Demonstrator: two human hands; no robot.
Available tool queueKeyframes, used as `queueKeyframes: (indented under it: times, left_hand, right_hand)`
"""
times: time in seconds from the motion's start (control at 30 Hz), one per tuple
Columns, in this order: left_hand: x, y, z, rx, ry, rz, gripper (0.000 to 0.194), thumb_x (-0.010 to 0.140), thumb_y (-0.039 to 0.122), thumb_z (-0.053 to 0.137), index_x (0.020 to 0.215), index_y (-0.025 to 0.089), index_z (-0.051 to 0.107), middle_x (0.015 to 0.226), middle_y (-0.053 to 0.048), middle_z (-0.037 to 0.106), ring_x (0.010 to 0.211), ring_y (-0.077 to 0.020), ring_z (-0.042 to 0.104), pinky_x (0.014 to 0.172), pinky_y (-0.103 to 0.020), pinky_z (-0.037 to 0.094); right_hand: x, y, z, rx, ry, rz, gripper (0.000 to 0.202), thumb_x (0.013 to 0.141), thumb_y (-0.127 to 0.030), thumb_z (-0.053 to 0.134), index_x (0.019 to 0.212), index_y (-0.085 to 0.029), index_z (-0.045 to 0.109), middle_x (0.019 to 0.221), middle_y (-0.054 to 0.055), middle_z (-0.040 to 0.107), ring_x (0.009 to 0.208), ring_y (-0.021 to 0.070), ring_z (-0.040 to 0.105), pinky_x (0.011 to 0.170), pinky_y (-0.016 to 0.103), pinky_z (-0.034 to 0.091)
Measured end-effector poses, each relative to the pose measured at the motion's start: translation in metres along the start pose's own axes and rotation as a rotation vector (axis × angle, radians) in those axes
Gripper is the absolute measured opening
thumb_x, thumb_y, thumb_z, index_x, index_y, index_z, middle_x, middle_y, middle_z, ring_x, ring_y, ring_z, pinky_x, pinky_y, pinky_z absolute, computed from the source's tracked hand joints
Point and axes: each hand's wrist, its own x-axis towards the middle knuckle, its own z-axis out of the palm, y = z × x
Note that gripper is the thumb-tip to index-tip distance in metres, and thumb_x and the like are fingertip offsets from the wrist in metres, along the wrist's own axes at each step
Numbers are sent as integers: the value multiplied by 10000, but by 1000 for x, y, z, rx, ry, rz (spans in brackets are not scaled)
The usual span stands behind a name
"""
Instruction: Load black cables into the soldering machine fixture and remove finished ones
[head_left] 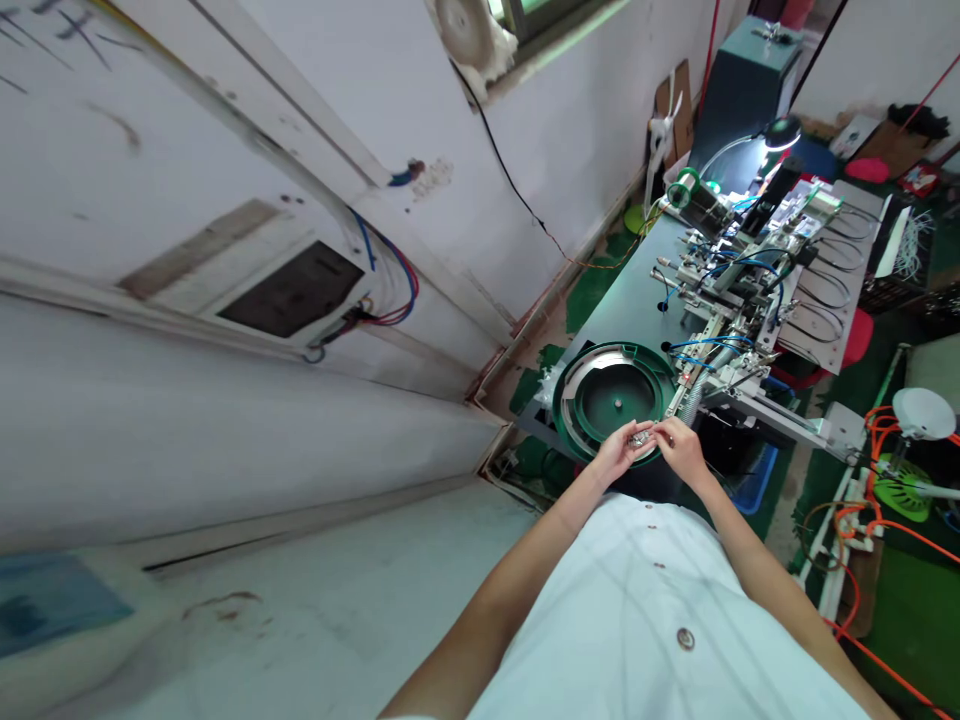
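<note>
Shirt front: pale, buttoned, nearest the camera, just behind the fingers.
Left hand: cupped palm upward, fingers side by side and slightly curled.
Right hand: fingertips drawn together at the left palm; whether one piece is pinched cannot be told.
Small metal parts: lying in the left palm, right at the right fingertips.
Green bowl: near rim beneath the fingers, hollow opening beyond them; contact cannot be told.
Metal track: just beyond the right fingers, tight on that side.
Table: bare surface beyond the bowl.
Wall: well left of the fingers, open room between.
Writing: dark strokes, far upper left of the fingers, partly cut off, unreadable.
</note>
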Motion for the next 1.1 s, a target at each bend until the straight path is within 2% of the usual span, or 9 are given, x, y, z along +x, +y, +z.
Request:
queueKeyframes:
  times: [0.13,0.33,0.57,0.77,0.93,1.1]
  left_hand:
    - [4,-2,2,17,25,11,269,919,190,446,782,95,657,784,-83,682,708,-116,651,846,-285,533]
    - [3,-4,1,87,-8,40,174,862,93,522,821,83,690,850,-84,695,758,-117,657,855,-271,525]
    - [4,-9,-6,155,-38,59,117,822,128,626,747,69,693,756,-86,692,715,-122,652,885,-323,518]
    - [11,-13,-11,173,-28,88,88,811,104,639,764,75,707,780,-73,698,744,-99,649,938,-304,482]
    - [12,-16,-13,178,-15,85,59,790,73,655,762,67,707,797,-76,705,757,-105,654,950,-318,479]
    - [10,-15,-11,169,19,48,160,847,135,598,757,38,689,787,-120,708,745,-138,674,897,-318,519]
  right_hand:
    - [-1,-10,1,16,-37,-59,242,892,-178,465,1031,-244,652,910,39,622,840,150,601,741,231,461]
    - [0,-4,5,39,-5,-38,208,899,-199,457,822,-190,650,806,43,591,724,147,581,655,235,458]
    - [-1,-6,2,50,8,-39,232,917,-208,426,811,-182,630,806,38,578,701,131,575,658,226,470]
    - [-4,-10,0,-54,-19,-84,250,937,-229,404,899,-187,648,868,64,591,790,157,570,717,244,439]
    - [-7,-13,1,-119,-41,-103,300,946,-224,376,854,-174,657,830,75,594,746,159,549,702,252,413]
    - [-8,5,6,-133,-23,-35,269,924,-236,413,821,-190,656,824,53,605,747,145,564,694,229,417]
